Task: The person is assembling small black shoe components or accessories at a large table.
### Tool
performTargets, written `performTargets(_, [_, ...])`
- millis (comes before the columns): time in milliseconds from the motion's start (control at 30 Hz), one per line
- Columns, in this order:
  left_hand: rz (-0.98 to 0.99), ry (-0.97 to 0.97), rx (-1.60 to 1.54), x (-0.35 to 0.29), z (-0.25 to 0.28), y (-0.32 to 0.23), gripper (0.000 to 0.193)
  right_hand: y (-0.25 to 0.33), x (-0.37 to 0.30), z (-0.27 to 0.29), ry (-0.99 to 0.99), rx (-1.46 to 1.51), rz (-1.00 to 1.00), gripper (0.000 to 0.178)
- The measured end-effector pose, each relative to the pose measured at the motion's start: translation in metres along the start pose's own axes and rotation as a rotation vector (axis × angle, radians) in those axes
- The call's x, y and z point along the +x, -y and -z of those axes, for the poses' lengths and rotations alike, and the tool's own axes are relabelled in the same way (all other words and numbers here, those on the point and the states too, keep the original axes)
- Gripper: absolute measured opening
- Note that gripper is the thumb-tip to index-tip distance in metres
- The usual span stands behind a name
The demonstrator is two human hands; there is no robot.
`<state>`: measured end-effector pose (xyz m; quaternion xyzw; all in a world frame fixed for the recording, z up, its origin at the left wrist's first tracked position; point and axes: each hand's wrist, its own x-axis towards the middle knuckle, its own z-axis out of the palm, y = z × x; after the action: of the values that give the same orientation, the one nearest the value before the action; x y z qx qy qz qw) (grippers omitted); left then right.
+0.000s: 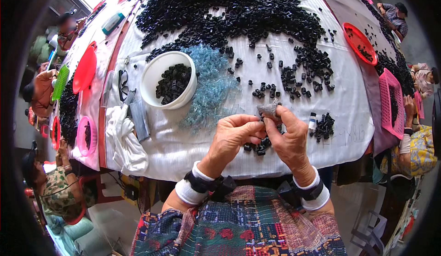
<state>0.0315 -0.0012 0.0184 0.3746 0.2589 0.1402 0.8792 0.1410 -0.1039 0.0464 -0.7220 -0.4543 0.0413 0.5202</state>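
Note:
My left hand [233, 135] and my right hand [292, 139] meet over the near part of the white-covered table. The right thumb and fingers are closed on a small crumpled grey piece [268, 109] that looks like cloth. Against it, my left thumb and forefinger pinch something too small and hidden to name. Beneath the hands lie several small black plastic parts [261, 151]. To the right are a small black pile [325, 126] and a little white bottle with a dark cap [312, 121]. Loose black parts [266, 90] are scattered just beyond my fingertips.
A white bowl [146, 85] of black parts stands left, beside a heap of clear bluish plastic bits [209, 88]. A huge black pile [229, 12] covers the far side. Eyeglasses [123, 85] and white cloth [121, 136] lie left. Other people sit at both sides.

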Motion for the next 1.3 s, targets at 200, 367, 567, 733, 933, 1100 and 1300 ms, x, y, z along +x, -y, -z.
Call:
performTargets(200, [-0.018,0.006,-0.007,0.006,-0.005,-0.007,0.02,0.001,0.004,0.001,0.002,-0.011,0.009,0.016])
performTargets(367, [-0.027,-0.026,-0.068,0.012,-0.01,-0.001,0.017,-0.003,0.006,-0.001,-0.005,0.008,0.017,0.018])
performTargets(567, [-0.058,0.037,-0.256,0.02,-0.01,0.003,0.017,-0.005,0.006,0.001,0.035,-0.036,-0.016,0.032])
performTargets(733, [-0.021,0.056,-0.287,0.022,-0.012,0.0,0.018,-0.009,0.007,-0.002,0.058,-0.138,0.166,0.041])
performTargets(933, [-0.023,0.026,-0.312,0.02,-0.021,-0.004,0.016,-0.01,0.007,-0.006,-0.019,-0.273,0.275,0.039])
performTargets(1100, [0.0,0.018,-0.268,0.019,-0.024,-0.004,0.013,-0.009,0.01,-0.002,-0.023,-0.391,0.286,0.03])
performTargets(1300, [0.038,0.058,-0.261,0.018,-0.019,-0.002,0.013,-0.014,0.012,0.002,-0.013,-0.384,0.322,0.027])
